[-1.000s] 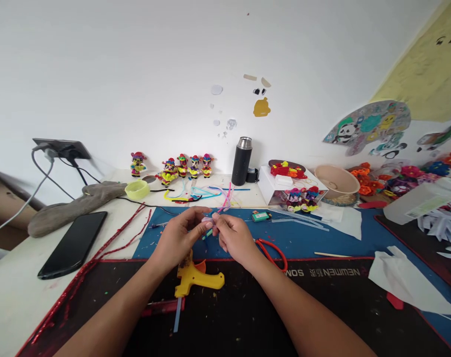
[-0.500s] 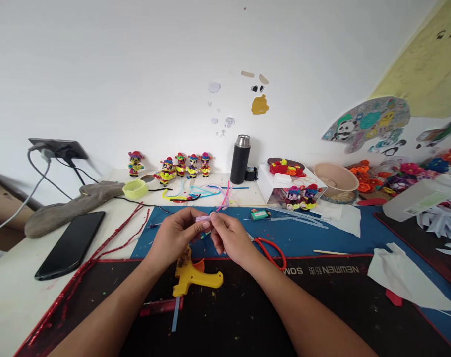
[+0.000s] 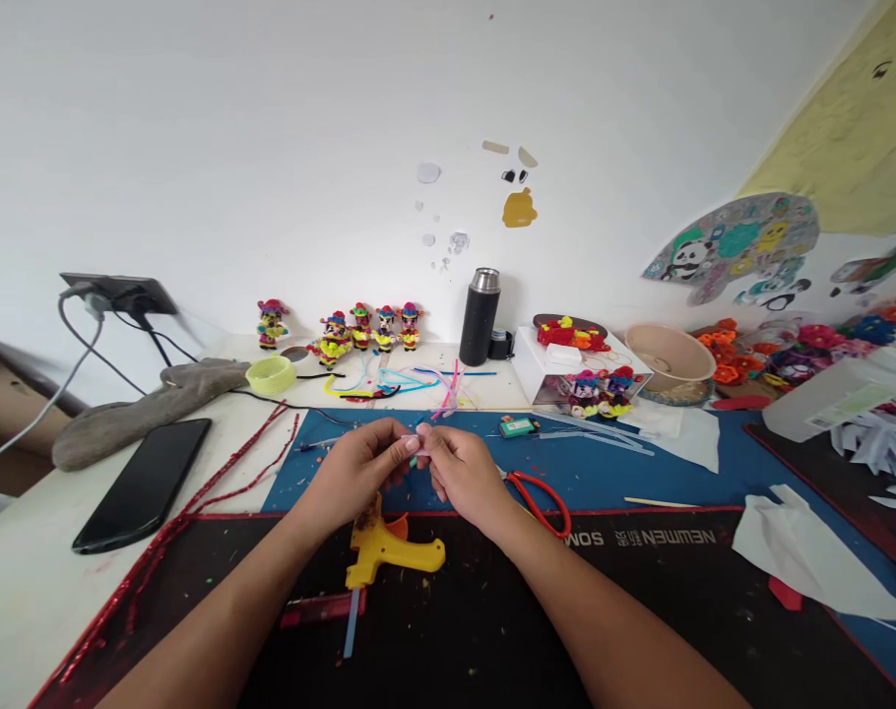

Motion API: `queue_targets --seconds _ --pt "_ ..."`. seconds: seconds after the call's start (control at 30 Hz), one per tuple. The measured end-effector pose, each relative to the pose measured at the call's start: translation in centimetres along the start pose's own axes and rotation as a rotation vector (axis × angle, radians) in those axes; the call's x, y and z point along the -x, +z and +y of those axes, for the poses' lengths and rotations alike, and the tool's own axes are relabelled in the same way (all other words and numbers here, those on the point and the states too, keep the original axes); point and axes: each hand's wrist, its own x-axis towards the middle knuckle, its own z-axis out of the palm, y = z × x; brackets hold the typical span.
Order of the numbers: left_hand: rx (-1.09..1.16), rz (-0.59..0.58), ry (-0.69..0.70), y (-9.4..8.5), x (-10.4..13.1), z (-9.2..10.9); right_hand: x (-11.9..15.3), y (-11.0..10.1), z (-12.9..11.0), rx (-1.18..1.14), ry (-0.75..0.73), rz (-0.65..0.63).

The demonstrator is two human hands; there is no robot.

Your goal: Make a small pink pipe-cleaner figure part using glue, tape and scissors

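My left hand (image 3: 359, 463) and my right hand (image 3: 467, 471) meet above the blue mat. Between their thumbs and fingertips both pinch a short pale pink piece of what looks like pipe cleaner (image 3: 411, 445); the fingers cover most of it. A little green shows just under the fingertips, too small to name. Below my left hand a yellow glue gun (image 3: 396, 554) lies on the black mat, a pale glue stick (image 3: 352, 625) poking out of its back. Red-handled pliers or scissors (image 3: 541, 502) lie beside my right wrist, partly covered by it.
Several small pipe cleaner figures (image 3: 334, 340) stand along the wall. A black thermos (image 3: 480, 320) and a white box (image 3: 522, 364) are at the back. On the left lie a phone (image 3: 144, 484) and red tinsel stems (image 3: 219, 473); on the right, white paper (image 3: 802, 551).
My fingers have shifted slightly on the pink piece, and less of it shows now. The whole view has moved a touch; the things on the table stay put.
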Motion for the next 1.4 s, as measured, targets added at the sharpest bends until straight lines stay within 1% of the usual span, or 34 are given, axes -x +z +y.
queue_targets --seconds 0.1,0.23,0.3,0.4,0.53,0.63,0.7,0.77,0.87,0.93,1.07,1.23,1.33,1.4 --pt "-0.057 0.032 -0.002 0.12 0.12 -0.21 0.06 0.04 0.09 0.044 -0.012 0.006" --pt "-0.108 0.054 0.047 0.12 0.30 -0.12 0.17 0.15 0.12 0.030 -0.005 0.002" --pt "-0.080 0.054 0.043 0.12 0.32 -0.09 0.15 0.22 0.11 -0.007 0.006 -0.002" --pt "0.016 0.014 0.028 0.12 0.24 -0.14 0.04 0.27 0.06 -0.086 0.018 0.001" --pt "0.166 -0.030 0.085 -0.07 0.21 -0.17 -0.13 0.28 -0.02 -0.168 0.042 0.000" --pt "0.165 -0.046 0.096 -0.16 0.30 -0.09 -0.19 0.31 0.05 -0.166 0.056 0.000" --pt "0.145 -0.029 0.092 -0.14 0.33 0.02 -0.18 0.27 0.08 -0.159 0.066 -0.008" --pt "0.146 0.016 0.077 -0.08 0.29 0.15 -0.11 0.17 0.02 -0.143 0.066 -0.032" --pt "0.186 0.071 0.027 -0.01 0.12 0.23 0.10 -0.02 -0.24 -0.126 0.037 -0.060" --pt "0.220 0.078 -0.005 0.04 -0.03 0.15 0.22 -0.10 -0.41 -0.136 0.018 -0.063" --pt "0.253 0.034 -0.026 0.03 -0.22 0.00 0.23 -0.10 -0.48 -0.115 -0.012 -0.062" --pt "0.312 -0.053 0.017 -0.38 -0.18 0.26 0.01 -0.08 -0.27 -0.082 0.004 -0.043" --pt "0.296 -0.061 0.018 -0.37 -0.10 0.29 0.00 -0.08 -0.10 -0.083 -0.003 -0.035" --pt "0.284 -0.044 0.020 -0.21 -0.08 0.22 0.07 -0.09 -0.09 -0.070 -0.008 -0.031"
